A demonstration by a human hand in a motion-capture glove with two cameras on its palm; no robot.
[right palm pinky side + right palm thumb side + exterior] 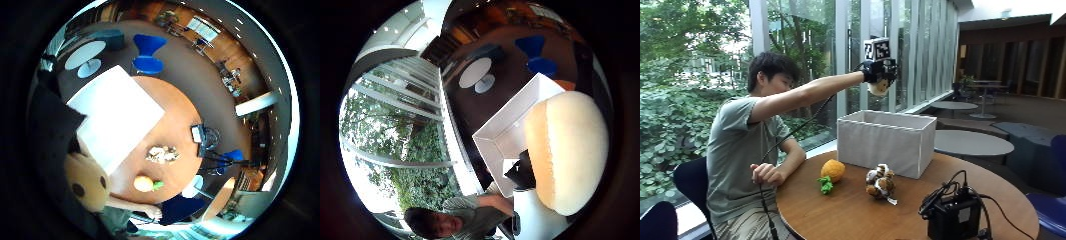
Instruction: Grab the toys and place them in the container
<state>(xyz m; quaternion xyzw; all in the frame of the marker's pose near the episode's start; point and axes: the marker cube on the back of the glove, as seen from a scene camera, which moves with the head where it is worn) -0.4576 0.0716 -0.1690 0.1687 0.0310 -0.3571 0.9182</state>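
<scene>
Person sat at a round wooden worktop (859, 210), right arm raised high. Gloved right hand (878, 74) was held in the air above the open white fabric container (886, 142), which stood on the worktop near its window side. Grip was closed around a tan, rounded plush toy (878, 87); the toy hung just below the glove, well clear of the container's rim. In the thumb-side palm view the same toy (567, 150) filled much of the frame, with a corner of the container (505, 135) open beneath it. In the little-finger-side palm view the toy's face with dark dot eyes (86, 181) showed at the hand's edge, over the container (117, 117).

Two toys lay on the worktop in front of the container: an orange plush fruit with green leaves (832, 172), nearer the person, and a brown-and-white plush animal (879, 183) standing beside it, apart from it. Bare left hand (768, 174) rested at the worktop edge near the orange fruit. A black device with cables (953, 212) sat at the near edge
</scene>
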